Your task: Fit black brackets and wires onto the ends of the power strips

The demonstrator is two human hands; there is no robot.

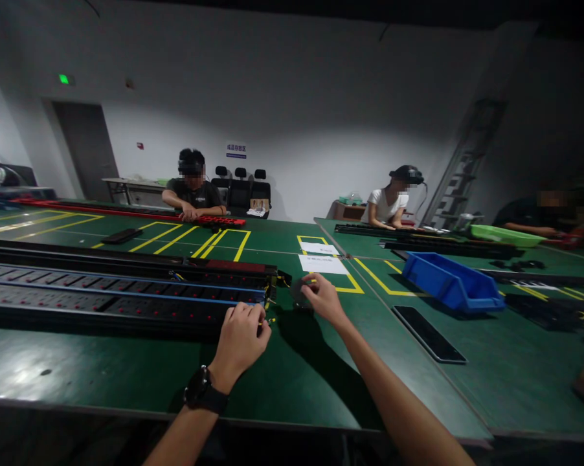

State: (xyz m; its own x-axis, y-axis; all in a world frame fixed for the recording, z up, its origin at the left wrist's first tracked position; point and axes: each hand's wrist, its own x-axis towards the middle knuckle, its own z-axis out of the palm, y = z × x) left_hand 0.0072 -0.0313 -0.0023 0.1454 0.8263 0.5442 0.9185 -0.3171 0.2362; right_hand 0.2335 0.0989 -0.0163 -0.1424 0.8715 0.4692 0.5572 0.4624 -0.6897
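Long black slotted rails (pixel 127 294) with blue strips and small red dots lie side by side across the left of the table. At their right end, small yellow-tipped wires (pixel 270 291) stick out. My left hand (pixel 241 340) is closed at this end, fingers curled by the rail's front corner; whatever they grip is hidden. Just to the right, my right hand (pixel 325 299) pinches the edge of a dark round disc (pixel 298 294). A small yellow bit shows by its fingertips. The disc's exact kind is unclear.
White paper sheets (pixel 324 264) lie behind my right hand. Further right are a black phone-like slab (pixel 428 333) and a blue bin (pixel 452 285). A green tray (pixel 508 236) stands beyond. Co-workers sit across the table with more rails (pixel 457 244). Another person's arm shows at the right edge.
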